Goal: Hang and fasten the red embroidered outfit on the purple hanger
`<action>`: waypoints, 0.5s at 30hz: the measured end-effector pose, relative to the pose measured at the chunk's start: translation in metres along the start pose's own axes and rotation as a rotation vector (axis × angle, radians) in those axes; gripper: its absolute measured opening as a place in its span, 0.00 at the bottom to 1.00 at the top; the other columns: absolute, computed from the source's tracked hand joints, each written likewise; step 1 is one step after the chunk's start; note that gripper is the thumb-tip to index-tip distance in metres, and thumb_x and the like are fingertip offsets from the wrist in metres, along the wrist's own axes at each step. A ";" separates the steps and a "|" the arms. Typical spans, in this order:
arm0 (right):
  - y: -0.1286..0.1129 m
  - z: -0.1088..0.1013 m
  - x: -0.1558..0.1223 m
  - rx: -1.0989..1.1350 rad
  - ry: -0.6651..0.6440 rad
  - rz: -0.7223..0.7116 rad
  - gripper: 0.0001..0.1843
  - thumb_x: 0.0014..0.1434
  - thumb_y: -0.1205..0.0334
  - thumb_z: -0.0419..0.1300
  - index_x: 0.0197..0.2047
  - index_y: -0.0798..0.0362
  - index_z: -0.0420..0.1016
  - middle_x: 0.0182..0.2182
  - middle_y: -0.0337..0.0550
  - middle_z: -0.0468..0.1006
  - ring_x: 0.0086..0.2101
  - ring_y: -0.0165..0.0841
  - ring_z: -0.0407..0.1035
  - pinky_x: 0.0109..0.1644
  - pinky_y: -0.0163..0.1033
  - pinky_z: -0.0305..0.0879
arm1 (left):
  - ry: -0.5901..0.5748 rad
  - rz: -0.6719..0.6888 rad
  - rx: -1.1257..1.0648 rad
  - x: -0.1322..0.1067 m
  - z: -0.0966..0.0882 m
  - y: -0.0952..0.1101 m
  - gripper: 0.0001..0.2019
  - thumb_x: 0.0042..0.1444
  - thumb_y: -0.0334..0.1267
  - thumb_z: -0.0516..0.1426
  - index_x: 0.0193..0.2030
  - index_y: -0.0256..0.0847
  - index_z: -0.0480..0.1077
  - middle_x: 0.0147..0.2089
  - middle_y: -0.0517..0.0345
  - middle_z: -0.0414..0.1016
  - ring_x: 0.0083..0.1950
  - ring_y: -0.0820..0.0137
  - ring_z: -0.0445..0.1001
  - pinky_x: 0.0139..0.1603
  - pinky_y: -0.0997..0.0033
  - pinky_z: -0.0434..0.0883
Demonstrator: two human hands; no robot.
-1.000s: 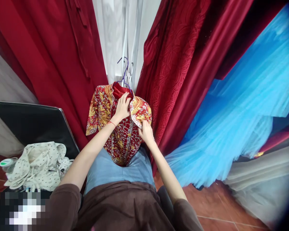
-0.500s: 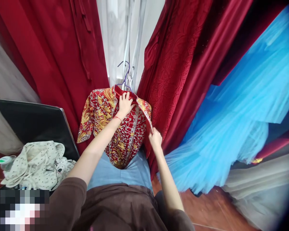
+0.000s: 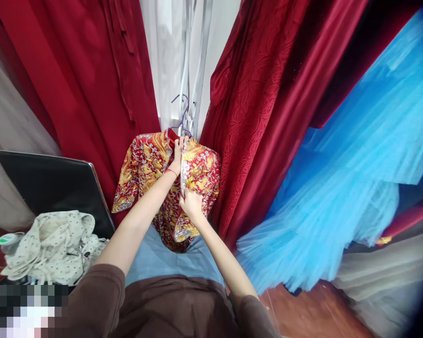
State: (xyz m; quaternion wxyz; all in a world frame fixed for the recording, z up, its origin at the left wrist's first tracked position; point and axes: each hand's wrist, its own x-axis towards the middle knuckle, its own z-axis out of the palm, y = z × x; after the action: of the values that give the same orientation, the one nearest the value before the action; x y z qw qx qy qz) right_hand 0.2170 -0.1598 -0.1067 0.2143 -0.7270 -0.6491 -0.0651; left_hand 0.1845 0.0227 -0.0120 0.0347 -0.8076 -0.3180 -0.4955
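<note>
A red jacket (image 3: 151,162) with gold and silver embroidery hangs in front of me on a purple hanger (image 3: 185,112). My left hand (image 3: 178,152), a thin red cord at its wrist, is at the neck opening with its fingers over the collar edge; its thumb is hidden by the cloth. Lower down, my right hand (image 3: 191,204) grips the silver-trimmed front edge of the jacket's right-hand panel. That panel lies across the middle, over part of the inner front. The jacket's hem rests against the light blue cloth (image 3: 144,258) over my lap.
Dark red gowns (image 3: 81,80) hang left and right of white straps (image 3: 197,70). A blue tulle skirt (image 3: 320,225) spreads at right above the tiled floor (image 3: 303,312). At left stand a black panel (image 3: 49,188), dotted white cloth (image 3: 52,241) and a lidded container (image 3: 9,241).
My right hand has moved left, bringing the jacket's right-hand panel across the front. My left hand stays at the collar, its fingers closer together and partly covered by the panel.
</note>
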 end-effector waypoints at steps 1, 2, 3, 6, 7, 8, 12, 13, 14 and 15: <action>0.004 0.004 0.004 -0.010 -0.021 0.042 0.18 0.66 0.56 0.49 0.42 0.56 0.77 0.36 0.52 0.82 0.36 0.39 0.77 0.39 0.37 0.65 | -0.023 0.028 0.017 -0.001 -0.009 -0.002 0.18 0.63 0.40 0.48 0.54 0.39 0.71 0.55 0.38 0.71 0.63 0.48 0.65 0.63 0.38 0.59; 0.009 0.006 0.008 -0.015 -0.020 0.082 0.19 0.67 0.54 0.49 0.41 0.56 0.77 0.35 0.53 0.82 0.36 0.39 0.77 0.39 0.38 0.65 | -0.052 0.062 0.048 -0.003 -0.019 -0.004 0.17 0.63 0.39 0.49 0.53 0.39 0.72 0.56 0.38 0.71 0.63 0.49 0.65 0.63 0.39 0.59; 0.015 0.006 0.010 -0.013 -0.001 0.114 0.20 0.67 0.53 0.48 0.40 0.56 0.78 0.35 0.53 0.82 0.36 0.40 0.77 0.39 0.38 0.65 | -0.077 0.099 0.088 -0.003 -0.029 -0.006 0.16 0.62 0.39 0.49 0.51 0.40 0.72 0.57 0.38 0.70 0.63 0.49 0.65 0.63 0.41 0.60; 0.030 -0.008 0.017 0.007 0.103 0.188 0.19 0.66 0.50 0.49 0.42 0.54 0.75 0.34 0.50 0.81 0.36 0.39 0.77 0.39 0.37 0.65 | -0.015 0.144 0.195 0.000 -0.059 -0.011 0.15 0.63 0.41 0.50 0.52 0.39 0.70 0.60 0.38 0.68 0.65 0.50 0.63 0.65 0.44 0.58; 0.033 -0.015 0.019 0.013 0.144 0.206 0.18 0.66 0.49 0.51 0.44 0.54 0.74 0.34 0.49 0.81 0.36 0.38 0.77 0.39 0.37 0.64 | 0.057 0.108 0.214 0.003 -0.068 -0.014 0.18 0.63 0.43 0.50 0.55 0.38 0.68 0.62 0.37 0.66 0.66 0.49 0.61 0.66 0.45 0.57; 0.035 -0.023 0.021 0.017 0.178 0.214 0.18 0.65 0.49 0.51 0.46 0.54 0.73 0.35 0.48 0.81 0.36 0.38 0.77 0.38 0.37 0.64 | 0.136 0.045 0.221 0.007 -0.076 -0.017 0.20 0.64 0.46 0.50 0.58 0.37 0.66 0.64 0.35 0.64 0.67 0.49 0.60 0.66 0.45 0.56; 0.035 -0.050 0.031 0.013 0.215 0.178 0.17 0.67 0.51 0.51 0.49 0.54 0.70 0.39 0.49 0.81 0.38 0.37 0.76 0.39 0.36 0.63 | 0.022 -0.236 0.257 0.019 -0.103 -0.044 0.24 0.64 0.56 0.47 0.52 0.37 0.68 0.56 0.35 0.73 0.60 0.48 0.68 0.62 0.47 0.59; 0.034 -0.054 0.033 0.014 0.194 0.164 0.17 0.68 0.52 0.50 0.50 0.54 0.70 0.40 0.50 0.81 0.39 0.37 0.76 0.39 0.36 0.63 | -0.096 -0.267 0.271 0.019 -0.108 -0.052 0.24 0.65 0.57 0.45 0.47 0.39 0.70 0.51 0.39 0.76 0.56 0.50 0.72 0.60 0.50 0.61; 0.033 -0.057 0.035 0.019 0.168 0.155 0.17 0.68 0.52 0.49 0.50 0.54 0.71 0.41 0.50 0.81 0.39 0.38 0.76 0.40 0.37 0.64 | -0.196 -0.275 0.287 0.017 -0.112 -0.058 0.24 0.65 0.57 0.44 0.42 0.40 0.71 0.47 0.42 0.78 0.51 0.52 0.74 0.56 0.55 0.63; 0.032 -0.059 0.037 0.028 0.141 0.149 0.18 0.69 0.53 0.47 0.50 0.54 0.72 0.41 0.51 0.81 0.40 0.38 0.76 0.40 0.37 0.64 | -0.254 -0.263 0.302 0.014 -0.116 -0.063 0.24 0.66 0.56 0.44 0.38 0.41 0.72 0.45 0.44 0.79 0.49 0.54 0.76 0.53 0.59 0.65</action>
State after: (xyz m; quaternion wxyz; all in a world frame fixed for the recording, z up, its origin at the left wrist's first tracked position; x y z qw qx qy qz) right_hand 0.2640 -0.1519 -0.0469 0.2739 -0.7637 -0.5775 -0.0907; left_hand 0.0644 0.0368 0.0422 0.0500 -0.8006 -0.4930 -0.3368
